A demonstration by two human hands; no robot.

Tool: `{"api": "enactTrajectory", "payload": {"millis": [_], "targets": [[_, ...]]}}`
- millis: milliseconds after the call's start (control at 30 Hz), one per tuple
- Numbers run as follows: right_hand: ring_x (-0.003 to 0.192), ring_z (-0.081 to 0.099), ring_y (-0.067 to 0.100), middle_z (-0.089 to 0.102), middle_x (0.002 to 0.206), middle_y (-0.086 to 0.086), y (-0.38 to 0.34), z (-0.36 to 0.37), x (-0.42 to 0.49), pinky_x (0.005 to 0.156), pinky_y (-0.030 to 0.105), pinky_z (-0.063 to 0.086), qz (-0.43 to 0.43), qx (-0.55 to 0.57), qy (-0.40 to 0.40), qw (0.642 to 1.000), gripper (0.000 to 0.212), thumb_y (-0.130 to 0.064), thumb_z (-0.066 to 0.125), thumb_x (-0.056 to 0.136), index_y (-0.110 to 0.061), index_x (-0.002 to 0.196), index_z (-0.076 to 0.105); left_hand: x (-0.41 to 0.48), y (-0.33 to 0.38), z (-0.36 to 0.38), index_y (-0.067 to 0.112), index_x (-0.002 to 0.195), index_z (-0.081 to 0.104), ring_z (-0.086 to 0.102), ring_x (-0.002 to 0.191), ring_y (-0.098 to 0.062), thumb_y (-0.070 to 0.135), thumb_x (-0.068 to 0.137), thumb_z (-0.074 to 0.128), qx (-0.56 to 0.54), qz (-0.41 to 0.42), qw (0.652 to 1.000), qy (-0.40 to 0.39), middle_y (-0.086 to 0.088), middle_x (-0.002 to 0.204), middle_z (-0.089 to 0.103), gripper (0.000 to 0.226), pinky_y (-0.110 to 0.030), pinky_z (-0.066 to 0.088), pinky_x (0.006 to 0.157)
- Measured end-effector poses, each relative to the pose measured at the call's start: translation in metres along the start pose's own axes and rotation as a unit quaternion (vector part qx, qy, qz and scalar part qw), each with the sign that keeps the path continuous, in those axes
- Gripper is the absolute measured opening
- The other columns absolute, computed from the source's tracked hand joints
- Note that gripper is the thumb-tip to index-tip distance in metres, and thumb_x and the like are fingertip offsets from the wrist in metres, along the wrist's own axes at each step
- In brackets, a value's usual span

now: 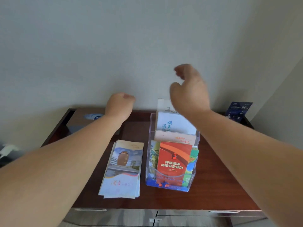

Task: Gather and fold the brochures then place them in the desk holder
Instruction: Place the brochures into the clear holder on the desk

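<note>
**Left hand [119,106] fisted, right hand [190,90] loosely curled, both empty**

On the glossy red-brown wooden bench [213,177], a flat stack of long folded paper brochures [122,169] lies just left of the clear acrylic tiered desk holder [152,125], which holds an orange glossy leaflet [173,161] in front.

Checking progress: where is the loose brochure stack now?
In the head view, the brochure stack lies flat on the wooden desk, directly left of the clear desk holder, near the desk's front edge.
</note>
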State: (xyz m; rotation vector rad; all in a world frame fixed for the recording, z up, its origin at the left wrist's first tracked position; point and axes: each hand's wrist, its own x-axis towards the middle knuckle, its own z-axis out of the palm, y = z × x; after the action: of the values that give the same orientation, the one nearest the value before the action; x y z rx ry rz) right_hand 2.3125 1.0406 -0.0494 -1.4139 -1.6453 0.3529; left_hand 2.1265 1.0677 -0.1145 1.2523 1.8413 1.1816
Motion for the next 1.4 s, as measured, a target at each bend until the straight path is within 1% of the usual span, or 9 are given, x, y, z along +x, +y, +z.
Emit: {"api": "enactTrajectory", "payload": {"millis": [200, 300, 400, 467, 633, 733, 867, 1033, 1400], "targets": [[0.112, 0.058, 0.024, 0.063, 0.126, 0.006, -0.032, 0.086, -0.069, 0.094, 0.03, 0.046, 0.032, 0.013, -0.231, 0.972, 0.04, -0.019, 0.051, 0.086, -0.015, 0.126, 0.058, -0.008, -0.067, -0.03, 0.017, 0.069, 0.057, 0.058, 0.076, -0.026, 0.013, 0.083, 0.052, 0.089, -0.05, 0.995, -0.001, -0.016, 0.082, 0.065, 0.016, -0.047, 0.054, 0.075], [0.099, 0.059, 0.026, 0.059, 0.122, 0.008, -0.019, 0.127, -0.103, 0.079, 0.031, 0.048, 0.106, -0.042, -0.342, 0.933, 0.036, -0.024, 0.047, 0.09, -0.013, 0.124, 0.054, -0.021, -0.105, -0.033, 0.009, 0.056, 0.053, 0.048, 0.065, -0.028, 0.007, 0.075, 0.048, 0.163, -0.069, 0.984, -0.019, -0.009, 0.063, 0.055, 0.02, -0.033, 0.037, 0.053], [0.092, 0.059, 0.03, 0.06, 0.109, 0.012, 0.001, 0.156, -0.129, 0.066, 0.027, 0.041, 0.19, -0.041, -0.397, 0.897, 0.021, -0.023, 0.046, 0.092, -0.01, 0.106, 0.054, -0.032, -0.144, -0.024, -0.003, 0.064, 0.057, 0.044, 0.069, -0.044, 0.006, 0.075, 0.052, 0.223, -0.083, 0.969, -0.058, -0.022, 0.066, 0.055, 0.015, -0.042, 0.037, 0.053], [0.09, 0.057, 0.032, 0.061, 0.104, 0.017, 0.017, 0.173, -0.142, 0.072, 0.032, 0.045, 0.214, -0.053, -0.408, 0.886, 0.018, -0.021, 0.042, 0.094, -0.007, 0.096, 0.052, -0.036, -0.175, -0.019, -0.004, 0.081, 0.065, 0.06, 0.083, -0.042, 0.008, 0.08, 0.052, 0.243, -0.096, 0.963, -0.066, -0.023, 0.084, 0.065, 0.017, -0.037, 0.039, 0.057], [0.122, 0.046, 0.036, 0.041, 0.133, 0.019, 0.054, 0.205, -0.167, 0.099, 0.044, 0.044, 0.298, -0.119, -0.393, 0.862, 0.044, -0.026, 0.045, 0.093, -0.004, 0.131, 0.04, -0.045, -0.235, -0.015, 0.012, 0.12, 0.059, 0.061, 0.093, -0.028, 0.021, 0.089, 0.053, 0.223, -0.143, 0.963, -0.054, -0.007, 0.111, 0.063, 0.033, -0.03, 0.043, 0.068], [0.131, 0.036, 0.037, 0.033, 0.141, 0.021, 0.069, 0.217, -0.175, 0.107, 0.046, 0.036, 0.317, -0.145, -0.412, 0.842, 0.048, -0.025, 0.046, 0.095, -0.002, 0.135, 0.036, -0.045, -0.246, -0.015, 0.017, 0.084, 0.053, 0.054, 0.068, -0.023, 0.02, 0.086, 0.053, 0.229, -0.141, 0.96, -0.074, 0.0, 0.079, 0.055, 0.004, -0.029, 0.036, 0.054], [0.13, 0.038, 0.032, 0.035, 0.141, 0.014, 0.073, 0.226, -0.178, 0.107, 0.045, 0.04, 0.372, -0.12, -0.385, 0.836, 0.059, -0.029, 0.047, 0.09, -0.007, 0.142, 0.031, -0.041, -0.248, -0.016, 0.014, 0.049, 0.032, 0.03, 0.044, -0.02, 0.009, 0.077, 0.051, 0.232, -0.124, 0.96, -0.098, -0.002, 0.048, 0.034, 0.034, -0.026, 0.018, 0.043], [0.127, 0.046, 0.032, 0.037, 0.142, 0.013, 0.076, 0.224, -0.177, 0.102, 0.045, 0.047, 0.418, -0.094, -0.321, 0.845, 0.069, -0.026, 0.052, 0.088, -0.006, 0.147, 0.022, -0.04, -0.249, -0.015, 0.013, 0.05, 0.034, 0.032, 0.042, -0.019, 0.01, 0.079, 0.053, 0.237, -0.125, 0.959, -0.096, -0.001, 0.048, 0.036, 0.035, -0.024, 0.018, 0.042], [0.118, 0.05, 0.031, 0.034, 0.137, 0.01, 0.073, 0.227, -0.179, 0.097, 0.045, 0.05, 0.409, -0.1, -0.346, 0.839, 0.054, -0.028, 0.05, 0.088, -0.014, 0.138, 0.038, -0.035, -0.252, -0.017, 0.008, 0.081, 0.061, 0.056, 0.057, -0.02, 0.022, 0.088, 0.054, 0.246, -0.147, 0.955, -0.073, -0.005, 0.075, 0.06, 0.017, -0.024, 0.03, 0.042]]}}
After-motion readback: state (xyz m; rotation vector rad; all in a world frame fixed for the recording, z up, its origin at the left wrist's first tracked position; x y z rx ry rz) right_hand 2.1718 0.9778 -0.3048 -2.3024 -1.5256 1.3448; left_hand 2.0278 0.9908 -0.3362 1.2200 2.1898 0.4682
